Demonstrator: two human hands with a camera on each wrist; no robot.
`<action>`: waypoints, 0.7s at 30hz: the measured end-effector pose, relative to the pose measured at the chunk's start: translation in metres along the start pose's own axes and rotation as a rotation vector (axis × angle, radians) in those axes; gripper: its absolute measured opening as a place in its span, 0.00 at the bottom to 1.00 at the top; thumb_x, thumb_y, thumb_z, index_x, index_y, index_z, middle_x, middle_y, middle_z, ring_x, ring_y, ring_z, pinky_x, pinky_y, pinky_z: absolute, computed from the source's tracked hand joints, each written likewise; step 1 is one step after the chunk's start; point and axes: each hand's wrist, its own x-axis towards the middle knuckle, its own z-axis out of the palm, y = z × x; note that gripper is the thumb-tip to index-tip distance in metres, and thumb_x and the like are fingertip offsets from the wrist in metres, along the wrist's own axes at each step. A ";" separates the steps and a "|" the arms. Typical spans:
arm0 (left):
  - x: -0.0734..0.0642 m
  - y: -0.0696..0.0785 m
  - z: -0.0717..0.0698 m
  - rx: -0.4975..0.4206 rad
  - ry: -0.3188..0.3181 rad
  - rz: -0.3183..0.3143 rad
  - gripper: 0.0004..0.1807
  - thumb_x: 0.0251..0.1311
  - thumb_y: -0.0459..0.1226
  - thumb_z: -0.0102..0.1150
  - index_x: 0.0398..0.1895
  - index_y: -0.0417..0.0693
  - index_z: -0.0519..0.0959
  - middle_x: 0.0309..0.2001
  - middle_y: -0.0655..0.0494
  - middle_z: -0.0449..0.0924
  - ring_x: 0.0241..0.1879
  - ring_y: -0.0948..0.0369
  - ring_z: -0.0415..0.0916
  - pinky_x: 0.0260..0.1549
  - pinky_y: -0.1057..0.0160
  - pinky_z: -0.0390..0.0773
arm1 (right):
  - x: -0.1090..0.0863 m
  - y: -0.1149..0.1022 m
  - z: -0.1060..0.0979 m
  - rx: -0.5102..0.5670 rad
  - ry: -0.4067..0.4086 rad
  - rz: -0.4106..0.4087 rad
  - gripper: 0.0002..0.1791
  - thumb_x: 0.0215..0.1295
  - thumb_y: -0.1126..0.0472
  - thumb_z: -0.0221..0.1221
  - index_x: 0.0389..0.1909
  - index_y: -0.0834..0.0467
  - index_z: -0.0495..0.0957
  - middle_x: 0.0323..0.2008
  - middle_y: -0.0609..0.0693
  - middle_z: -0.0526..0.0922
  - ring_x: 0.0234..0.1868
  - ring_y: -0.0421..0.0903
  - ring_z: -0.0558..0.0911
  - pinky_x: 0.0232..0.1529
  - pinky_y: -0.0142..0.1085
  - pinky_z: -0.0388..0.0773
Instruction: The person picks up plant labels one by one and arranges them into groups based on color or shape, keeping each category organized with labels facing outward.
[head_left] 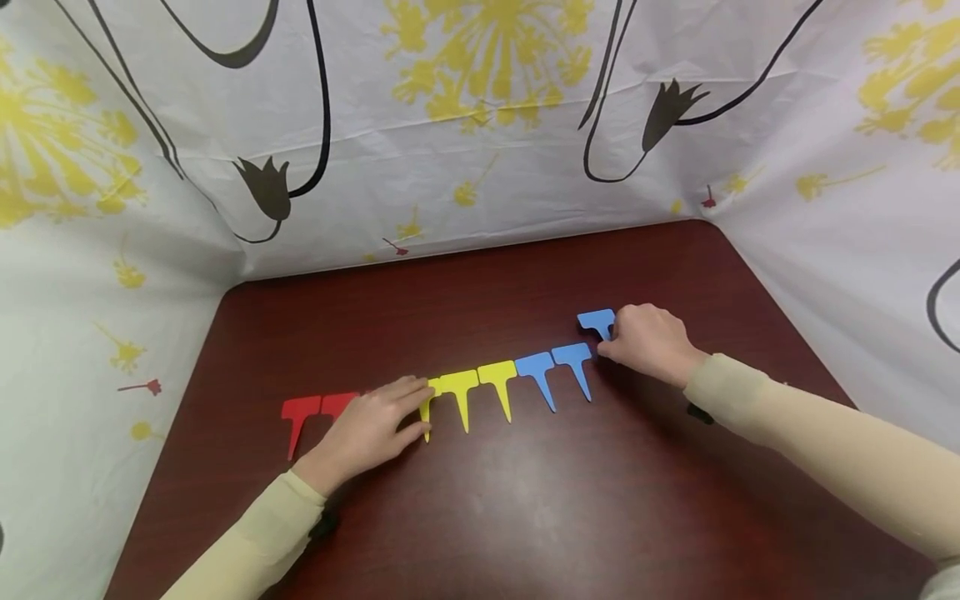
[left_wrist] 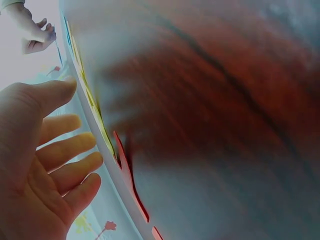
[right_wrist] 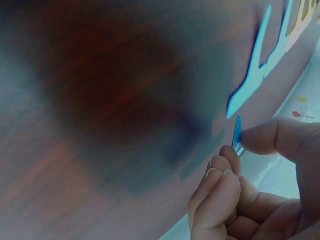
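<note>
A row of T-shaped plastic plant labels runs across the table, stems toward me. Red labels [head_left: 301, 408] lie at the left, yellow labels [head_left: 460, 383] in the middle and two blue labels [head_left: 535, 367] at the right. My left hand [head_left: 375, 425] lies over the row where red meets yellow, fingers extended, hiding part of it; whether it touches the labels I cannot tell. Between thumb and fingers, my right hand [head_left: 648, 342] pinches another blue label [head_left: 595, 320] by its stem. This label is raised off the table, just beyond the row's right end.
The dark reddish-brown table [head_left: 480, 517] has rounded far corners. A white curtain [head_left: 465, 225] with yellow and grey flower prints hangs round its back and sides.
</note>
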 end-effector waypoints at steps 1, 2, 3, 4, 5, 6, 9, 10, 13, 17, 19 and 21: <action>-0.001 0.001 0.001 0.003 -0.006 -0.002 0.29 0.61 0.50 0.69 0.64 0.51 0.79 0.65 0.52 0.76 0.66 0.53 0.72 0.54 0.50 0.79 | -0.003 0.002 0.000 0.001 -0.007 0.003 0.28 0.59 0.54 0.65 0.05 0.51 0.62 0.10 0.42 0.54 0.14 0.41 0.57 0.13 0.33 0.49; -0.001 0.001 0.001 0.008 -0.010 -0.001 0.30 0.61 0.51 0.69 0.65 0.52 0.79 0.65 0.52 0.76 0.66 0.53 0.71 0.54 0.50 0.80 | -0.005 0.004 0.001 -0.001 -0.011 0.006 0.28 0.59 0.54 0.65 0.05 0.51 0.62 0.10 0.42 0.54 0.14 0.41 0.57 0.13 0.33 0.49; -0.002 0.001 0.001 0.011 -0.011 0.000 0.30 0.61 0.51 0.68 0.65 0.51 0.79 0.65 0.52 0.76 0.67 0.53 0.71 0.53 0.50 0.80 | -0.008 0.005 0.001 -0.002 -0.014 0.009 0.28 0.59 0.54 0.65 0.05 0.51 0.62 0.10 0.42 0.54 0.14 0.41 0.57 0.13 0.33 0.49; -0.002 0.002 0.002 0.016 -0.010 0.002 0.30 0.61 0.51 0.68 0.65 0.51 0.79 0.65 0.51 0.76 0.67 0.52 0.71 0.52 0.50 0.80 | -0.010 0.007 0.002 -0.004 -0.014 0.011 0.27 0.58 0.55 0.65 0.05 0.51 0.62 0.10 0.42 0.54 0.14 0.41 0.57 0.13 0.33 0.49; -0.002 0.002 0.002 0.019 -0.007 0.005 0.30 0.61 0.52 0.68 0.65 0.51 0.79 0.65 0.51 0.76 0.67 0.52 0.71 0.52 0.50 0.81 | -0.012 0.009 0.003 -0.005 -0.013 0.012 0.27 0.58 0.55 0.65 0.05 0.51 0.62 0.10 0.42 0.54 0.14 0.41 0.57 0.13 0.33 0.49; -0.003 0.002 0.002 0.023 -0.005 0.007 0.30 0.61 0.52 0.68 0.65 0.51 0.79 0.66 0.51 0.75 0.67 0.52 0.71 0.51 0.50 0.81 | -0.014 0.010 0.003 -0.005 -0.012 0.012 0.27 0.58 0.55 0.65 0.05 0.51 0.62 0.10 0.42 0.54 0.14 0.41 0.57 0.13 0.33 0.50; -0.003 0.002 0.002 0.029 0.002 0.010 0.31 0.60 0.52 0.69 0.66 0.51 0.78 0.67 0.50 0.74 0.67 0.51 0.70 0.51 0.49 0.81 | -0.018 0.012 0.006 -0.006 -0.008 0.019 0.27 0.57 0.55 0.65 0.05 0.51 0.63 0.09 0.42 0.55 0.14 0.41 0.58 0.13 0.33 0.52; -0.003 0.003 0.002 0.029 -0.001 0.009 0.32 0.60 0.53 0.68 0.66 0.52 0.78 0.67 0.50 0.73 0.67 0.51 0.70 0.52 0.49 0.81 | -0.019 0.013 0.007 -0.004 -0.009 0.021 0.27 0.57 0.55 0.65 0.05 0.51 0.63 0.09 0.42 0.55 0.13 0.41 0.58 0.13 0.33 0.52; -0.003 0.004 0.002 0.029 -0.026 0.000 0.34 0.61 0.56 0.67 0.68 0.53 0.76 0.69 0.50 0.71 0.69 0.50 0.68 0.55 0.47 0.78 | -0.023 0.015 0.011 0.004 -0.019 0.019 0.27 0.57 0.55 0.65 0.05 0.51 0.64 0.09 0.42 0.56 0.13 0.41 0.59 0.13 0.33 0.53; -0.005 0.005 0.002 0.024 -0.079 -0.021 0.37 0.61 0.60 0.64 0.70 0.55 0.74 0.71 0.50 0.68 0.70 0.48 0.64 0.59 0.45 0.75 | -0.026 0.016 0.015 0.014 -0.036 0.004 0.27 0.58 0.55 0.65 0.04 0.51 0.64 0.08 0.41 0.56 0.12 0.40 0.59 0.13 0.32 0.53; -0.006 0.005 0.002 0.022 -0.098 -0.029 0.39 0.60 0.62 0.63 0.71 0.55 0.73 0.72 0.50 0.67 0.71 0.47 0.63 0.60 0.44 0.74 | -0.028 0.016 0.015 0.014 -0.040 -0.001 0.27 0.58 0.55 0.65 0.04 0.50 0.64 0.08 0.41 0.56 0.12 0.39 0.58 0.13 0.32 0.53; -0.006 0.006 0.003 0.022 -0.106 -0.034 0.40 0.60 0.62 0.63 0.72 0.55 0.72 0.72 0.50 0.66 0.71 0.47 0.63 0.61 0.43 0.73 | -0.029 0.016 0.016 0.014 -0.040 -0.004 0.27 0.57 0.55 0.65 0.04 0.50 0.64 0.08 0.40 0.56 0.12 0.39 0.58 0.13 0.32 0.53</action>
